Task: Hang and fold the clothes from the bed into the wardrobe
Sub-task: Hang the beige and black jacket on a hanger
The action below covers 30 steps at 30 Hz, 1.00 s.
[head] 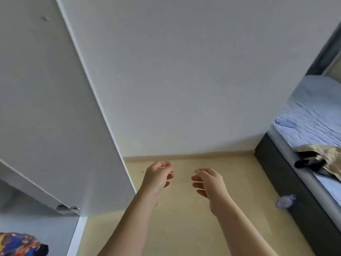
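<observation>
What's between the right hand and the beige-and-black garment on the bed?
Head view: only bare tan floor and the bed's dark side panel separate the right hand from the beige-and-black garment.

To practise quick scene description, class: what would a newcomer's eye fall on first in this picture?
First, the left hand and right hand, held out mid-frame over the pale floor, loosely curled and empty. Then the white wardrobe door open on the left, with a bright patterned garment at bottom left. On the right, a gold and black garment lies at the edge of the bed.
</observation>
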### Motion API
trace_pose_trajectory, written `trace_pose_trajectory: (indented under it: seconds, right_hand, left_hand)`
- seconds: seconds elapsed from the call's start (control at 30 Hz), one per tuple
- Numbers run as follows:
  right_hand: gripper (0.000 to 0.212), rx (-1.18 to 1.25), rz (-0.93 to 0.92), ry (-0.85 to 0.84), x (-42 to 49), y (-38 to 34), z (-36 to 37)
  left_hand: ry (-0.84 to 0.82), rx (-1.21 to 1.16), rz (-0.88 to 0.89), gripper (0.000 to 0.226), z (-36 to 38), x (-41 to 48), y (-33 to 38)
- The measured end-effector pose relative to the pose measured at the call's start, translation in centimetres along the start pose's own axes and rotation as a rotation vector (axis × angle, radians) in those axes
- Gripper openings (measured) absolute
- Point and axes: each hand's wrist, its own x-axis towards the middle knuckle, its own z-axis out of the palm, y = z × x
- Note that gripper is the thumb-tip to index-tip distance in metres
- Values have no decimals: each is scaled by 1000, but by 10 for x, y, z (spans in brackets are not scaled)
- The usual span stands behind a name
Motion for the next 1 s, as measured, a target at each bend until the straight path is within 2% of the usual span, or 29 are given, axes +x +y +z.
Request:
trace_pose_trajectory:
  seconds: [0.17,0.3,0.57,0.83,1.0]
  right_hand:
    - [10,127,85,290,-11,37,-138]
    - [10,270,155,488,-21,67,-219]
    - [9,433,252,733,1,92,-348]
    - [10,505,284,851,63,66,-479]
    - [9,584,300,950,67,71,-560]
  left_hand:
    - [-276,126,-65,15,133,-16,-23]
    - [-464,258,-96,16,222,-24,-38]
    - [-713,454,-134,18,385,-16,-55]
    - [-912,616,-132,16,564,-4,-46]
    - [-993,687,-231,16,665,-14,-50]
